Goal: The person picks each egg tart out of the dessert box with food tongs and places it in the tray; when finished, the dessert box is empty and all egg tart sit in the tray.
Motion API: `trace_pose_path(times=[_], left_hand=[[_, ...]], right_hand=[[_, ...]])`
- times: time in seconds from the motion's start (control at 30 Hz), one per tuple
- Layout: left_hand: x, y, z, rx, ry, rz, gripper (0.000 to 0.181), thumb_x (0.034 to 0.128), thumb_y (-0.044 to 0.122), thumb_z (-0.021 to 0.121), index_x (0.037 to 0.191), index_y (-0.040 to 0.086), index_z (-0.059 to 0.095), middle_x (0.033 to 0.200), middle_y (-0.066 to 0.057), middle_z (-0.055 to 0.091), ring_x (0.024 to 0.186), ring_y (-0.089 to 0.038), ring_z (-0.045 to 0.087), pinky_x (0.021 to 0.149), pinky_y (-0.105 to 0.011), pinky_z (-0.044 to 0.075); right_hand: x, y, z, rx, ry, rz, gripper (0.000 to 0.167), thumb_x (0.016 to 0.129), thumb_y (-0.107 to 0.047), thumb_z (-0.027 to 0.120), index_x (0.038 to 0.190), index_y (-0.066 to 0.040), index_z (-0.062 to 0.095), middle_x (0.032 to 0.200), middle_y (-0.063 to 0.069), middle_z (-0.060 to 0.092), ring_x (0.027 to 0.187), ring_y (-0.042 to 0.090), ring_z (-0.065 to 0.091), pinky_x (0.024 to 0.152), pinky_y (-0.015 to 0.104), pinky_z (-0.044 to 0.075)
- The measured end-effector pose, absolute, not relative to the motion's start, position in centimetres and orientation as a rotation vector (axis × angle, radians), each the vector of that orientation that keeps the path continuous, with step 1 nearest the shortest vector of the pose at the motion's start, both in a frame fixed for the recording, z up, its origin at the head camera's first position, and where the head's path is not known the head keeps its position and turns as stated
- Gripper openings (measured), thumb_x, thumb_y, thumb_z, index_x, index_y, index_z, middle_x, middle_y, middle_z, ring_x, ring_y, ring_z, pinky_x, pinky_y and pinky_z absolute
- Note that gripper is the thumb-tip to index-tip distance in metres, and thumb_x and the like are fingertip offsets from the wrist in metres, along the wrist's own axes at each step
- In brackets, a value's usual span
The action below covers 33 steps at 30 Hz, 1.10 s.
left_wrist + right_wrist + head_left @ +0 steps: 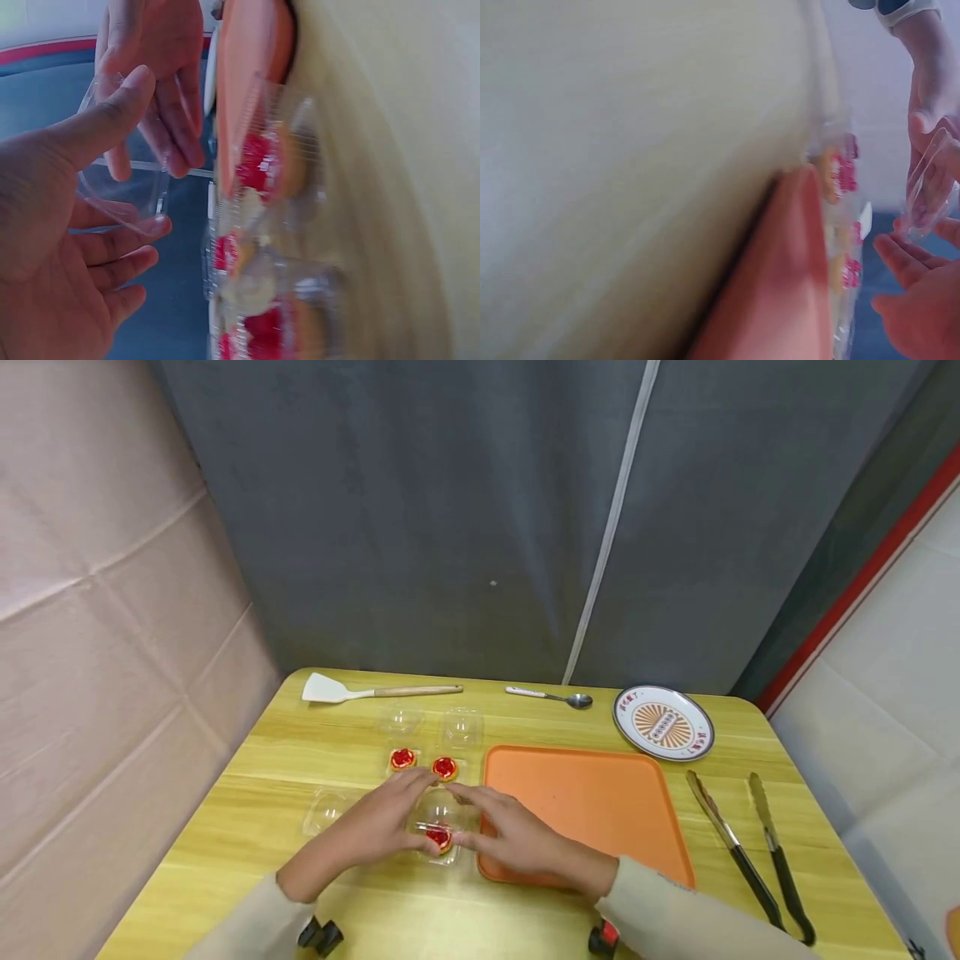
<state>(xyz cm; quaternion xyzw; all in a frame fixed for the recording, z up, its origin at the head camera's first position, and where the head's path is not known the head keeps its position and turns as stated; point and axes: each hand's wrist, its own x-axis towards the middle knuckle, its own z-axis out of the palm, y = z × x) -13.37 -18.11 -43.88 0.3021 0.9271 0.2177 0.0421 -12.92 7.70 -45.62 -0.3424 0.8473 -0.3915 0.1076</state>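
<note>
Both hands are at a clear plastic lid (441,808) raised over a red-topped tart (439,838). My left hand (378,822) pinches the lid's left side; in the left wrist view, its thumb lies across the clear lid (124,187). From the other side, my right hand (521,833) grips the lid with thumb and fingers apart. Further back, two more red-topped tarts (402,759) (445,768) sit in clear containers with lids standing open. Another open lid (326,811) shows left of my left hand, its container hidden behind that hand.
Right of the hands lies an orange tray (592,802). A white spatula (326,689) and a spoon (577,701) lie at the back of the table. A patterned plate (663,724) is at the back right, with black-handled tongs (780,860) in front of it.
</note>
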Motion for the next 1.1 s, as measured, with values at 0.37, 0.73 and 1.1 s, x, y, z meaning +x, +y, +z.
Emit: trace_pose_path(times=[0.37, 0.73, 1.1], left_hand=[[-15.3, -15.3, -41.4, 1.136, 2.845, 0.733, 0.111, 0.0776, 0.033, 0.092, 0.165, 0.024, 0.023, 0.15, -0.005, 0.05, 0.129, -0.026, 0.059, 0.101, -0.048, 0.055], [-16.6, -12.3, -42.1, 1.481, 2.952, 0.632, 0.091, 0.0858, 0.027, 0.086, 0.159, 0.009, 0.035, 0.136, -0.007, 0.058, 0.111, -0.02, 0.068, 0.087, -0.034, 0.062], [-19.7, -9.9, -41.3, 1.004, 2.798, 0.942, 0.088, 0.0872, 0.024, 0.086, 0.158, 0.004, 0.036, 0.124, -0.01, 0.064, 0.111, -0.022, 0.064, 0.096, -0.041, 0.057]], right_hand=[[-15.8, 11.5, -43.4, -0.576, 1.833, -1.626, 0.06, 0.113, -0.04, 0.039, 0.157, 0.002, 0.036, 0.137, 0.032, 0.059, 0.129, 0.04, 0.06, 0.12, 0.054, 0.036], [-17.2, 14.8, -42.3, -0.293, 1.4, -1.726, 0.063, 0.113, -0.047, 0.032, 0.152, 0.002, 0.038, 0.128, 0.022, 0.068, 0.118, 0.03, 0.069, 0.118, 0.051, 0.04], [-18.8, 15.7, -43.4, -0.618, 2.098, -1.719, 0.084, 0.098, -0.013, 0.072, 0.165, -0.009, 0.021, 0.154, 0.025, 0.045, 0.135, 0.04, 0.054, 0.107, 0.045, 0.052]])
